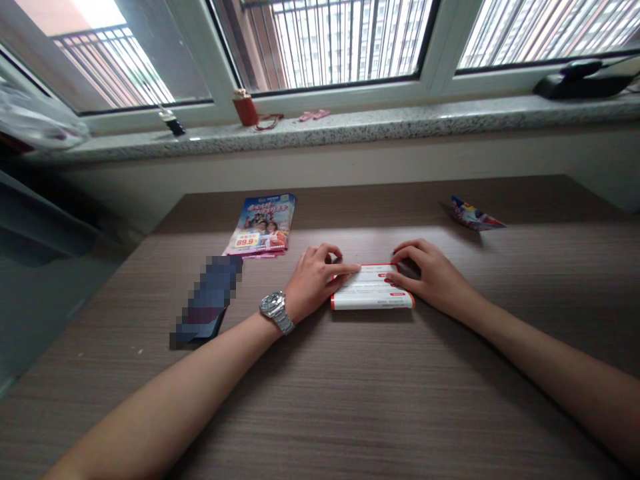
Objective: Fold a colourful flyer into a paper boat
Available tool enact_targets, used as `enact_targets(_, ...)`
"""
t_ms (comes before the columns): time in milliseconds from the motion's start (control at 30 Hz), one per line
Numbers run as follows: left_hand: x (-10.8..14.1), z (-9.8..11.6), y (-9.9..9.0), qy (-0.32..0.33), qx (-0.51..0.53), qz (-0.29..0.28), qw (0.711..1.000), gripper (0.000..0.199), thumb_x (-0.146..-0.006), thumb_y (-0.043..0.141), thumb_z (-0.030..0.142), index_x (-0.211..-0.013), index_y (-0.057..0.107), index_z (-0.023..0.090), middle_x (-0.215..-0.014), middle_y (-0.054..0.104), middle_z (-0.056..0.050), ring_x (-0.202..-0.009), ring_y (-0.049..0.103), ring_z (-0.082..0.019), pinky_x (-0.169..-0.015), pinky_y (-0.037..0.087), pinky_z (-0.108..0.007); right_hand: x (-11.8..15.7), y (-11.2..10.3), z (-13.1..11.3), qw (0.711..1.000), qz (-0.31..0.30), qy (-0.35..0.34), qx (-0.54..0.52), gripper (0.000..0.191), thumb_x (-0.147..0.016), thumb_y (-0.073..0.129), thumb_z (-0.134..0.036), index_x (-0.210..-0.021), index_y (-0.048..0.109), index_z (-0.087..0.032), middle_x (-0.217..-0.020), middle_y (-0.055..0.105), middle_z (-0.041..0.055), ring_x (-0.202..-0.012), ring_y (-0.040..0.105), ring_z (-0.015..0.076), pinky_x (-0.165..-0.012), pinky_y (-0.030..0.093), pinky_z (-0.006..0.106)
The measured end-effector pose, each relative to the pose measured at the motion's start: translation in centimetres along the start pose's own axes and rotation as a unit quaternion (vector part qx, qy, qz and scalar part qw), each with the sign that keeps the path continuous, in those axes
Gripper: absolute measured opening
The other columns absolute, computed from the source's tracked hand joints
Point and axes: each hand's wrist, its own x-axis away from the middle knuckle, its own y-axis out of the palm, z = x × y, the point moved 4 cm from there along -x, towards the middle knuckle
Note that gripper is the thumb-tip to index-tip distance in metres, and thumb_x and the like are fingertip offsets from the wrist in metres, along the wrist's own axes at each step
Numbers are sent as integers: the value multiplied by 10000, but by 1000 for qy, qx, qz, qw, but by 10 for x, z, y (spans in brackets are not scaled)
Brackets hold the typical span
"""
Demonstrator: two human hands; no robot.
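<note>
Arms (165, 407) rest on the table (380, 407), left hand (314, 281) and right hand (433, 277) with fingers holding down a folded paper (373, 288)

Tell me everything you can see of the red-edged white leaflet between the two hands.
The leaflet is a small oblong of white paper with a red border, apparently folded, with fine print and small red labels too tiny to read. It lies flat on the wood-grain desk, its long side toward the person. The left hand's index finger lies along its upper left part, and the right hand's fingers touch its far right corner.
</note>
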Motion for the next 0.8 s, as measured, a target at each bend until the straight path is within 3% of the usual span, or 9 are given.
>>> enact_targets(300, 0, -1, 1, 4, -9, 0, 1000, 278, -972, 584, 344, -1215, 697, 415, -1229, 529, -57, -1070, 489, -231, -991, 425, -412, -1, -3, -3, 1000, 1, -4, -10, 199, -856, 690, -376, -1007, 668, -248, -1101, 639, 105, -1070, 613, 308, -955, 502, 511)
enact_targets(533, -1, 0, 0, -2, -10, -5, 1000, 281, -969, 588, 347, -1219, 694, 419, -1236, 521, -59, -1081, 486, -236, -994, 427, -416, -2, -15, -15, 1000, -4, -18, -18, 245, -975, 511, -359, -1114, 682, -251, -1251, 631, 108, -1181, 602, 283, -1035, 476, 479)
enact_targets(800, -1, 1, -1, -5, -10, -2, 1000, 287, -966, 591, 357, -1230, 690, 414, -1243, 521, -60, -1091, 486, -239, -999, 420, -416, 14, -4, -48, 988, -134, -74, 15, 445, -1007, 467, -388, -1431, 536, -274, -1458, 567, 98, -1316, 550, 282, -1087, 461, 488)
